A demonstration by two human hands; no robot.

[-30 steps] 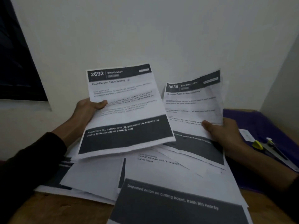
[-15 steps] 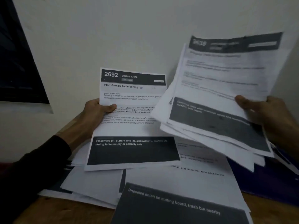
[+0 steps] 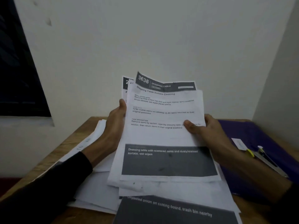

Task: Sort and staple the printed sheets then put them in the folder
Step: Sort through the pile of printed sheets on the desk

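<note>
Both hands hold one stack of printed sheets upright above the table. The front sheet (image 3: 163, 131) is headed "3638 Dressing Table". A corner of the "2692" sheet (image 3: 127, 84) peeks out behind it at the top left. My left hand (image 3: 115, 123) grips the stack's left edge. My right hand (image 3: 205, 130) pinches the right edge, thumb on the front page. More loose sheets (image 3: 97, 191) lie spread on the table beneath. A purple folder (image 3: 252, 135) lies at the right. On it rests a slim metal tool with yellow parts (image 3: 265, 160), possibly the stapler.
The wooden table (image 3: 68, 143) sits in a corner, walls close behind and to the right. A dark window (image 3: 17, 70) is at the left. A sheet reading "Unpeeled onion on cutting board" (image 3: 176, 210) lies nearest me.
My right hand has brought the 3638 sheets down and left, in front of the 2692 sheet. The two bundles are now one stack held by both hands.
</note>
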